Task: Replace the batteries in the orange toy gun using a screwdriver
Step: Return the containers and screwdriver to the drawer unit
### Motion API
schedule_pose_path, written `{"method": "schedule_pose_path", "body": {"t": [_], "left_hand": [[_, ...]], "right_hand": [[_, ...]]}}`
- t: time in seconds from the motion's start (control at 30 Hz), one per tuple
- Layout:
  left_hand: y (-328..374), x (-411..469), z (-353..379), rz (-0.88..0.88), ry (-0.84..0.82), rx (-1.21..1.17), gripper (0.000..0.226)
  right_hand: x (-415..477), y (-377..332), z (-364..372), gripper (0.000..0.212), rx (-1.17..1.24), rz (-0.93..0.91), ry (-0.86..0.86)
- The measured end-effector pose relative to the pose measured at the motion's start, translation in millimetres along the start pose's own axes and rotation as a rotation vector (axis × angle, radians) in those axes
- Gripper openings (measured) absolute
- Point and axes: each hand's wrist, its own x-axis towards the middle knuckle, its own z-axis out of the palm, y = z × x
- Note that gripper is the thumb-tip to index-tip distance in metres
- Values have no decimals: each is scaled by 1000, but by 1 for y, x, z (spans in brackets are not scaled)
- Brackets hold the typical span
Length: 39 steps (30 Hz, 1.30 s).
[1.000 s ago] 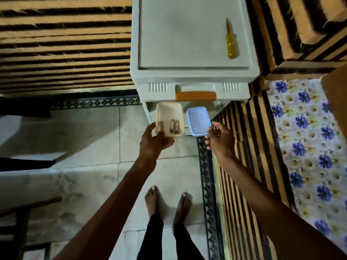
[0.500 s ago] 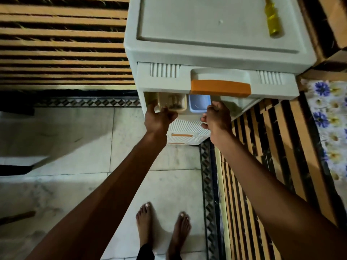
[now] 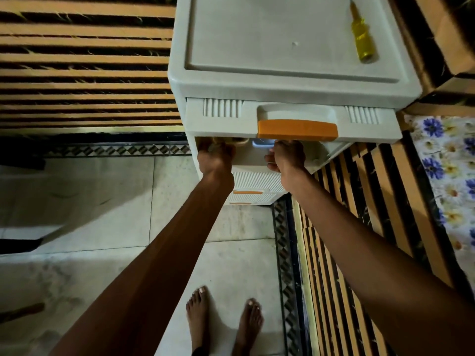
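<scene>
— Plastic everywhere: pale drawer cabinet (image 3: pixel 295 91), top drawer (image 3: pixel 293 119) with orange handle (image 3: pixel 298 129) pulled out. Both hands underneath it?

— Yes. Left hand (image 3: pixel 217 159) below the drawer's left end, fingers curled around a cream tub (image 3: pixel 239 142), only a sliver showing. Right hand (image 3: pixel 285 159) below the orange handle, fingertips tucked out of sight against a blue lid (image 3: pixel 262 144); cannot tell whether pinched on it or just touching.

— Risks?

— Probably a spill. Tub half hidden under the drawer front; tipped or knocked on that edge, contents likely scattered across the tiled floor (image 3: pixel 102 201) near bare feet (image 3: pixel 223 319). Also a pinched knuckle if the drawer slides shut.

— Toy gun?

— Nowhere in view, so nothing to say of its look. Batteries not visible either.

— Screwdriver?

— Yellow-handled screwdriver (image 3: pixel 359 39) lying flat on the cabinet's top, toward the back right corner, well apart from both hands, untouched. Translucent handle, short dark shaft pointing away.
</scene>
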Motion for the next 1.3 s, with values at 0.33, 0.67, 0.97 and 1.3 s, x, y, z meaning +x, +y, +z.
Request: {"method": "schedule_pose_path", "body": {"t": [0.33, 0.67, 0.97, 1.3], "left_hand": [[17, -136, -46, 58, -275, 771, 21], [119, -199, 50, 989, -599, 1188, 19], [105, -148, 86, 1172, -588, 1547, 25], [99, -156, 57, 1212, -522, 1573, 56]], "right_hand": [[-128, -11, -72, 13, -207, -113, -257], [-143, -144, -144, 11, -341, -581, 27], [-80, -193, -121, 37, -714, -489, 316], [-121, -179, -147, 26, -980, -561, 229]]}}
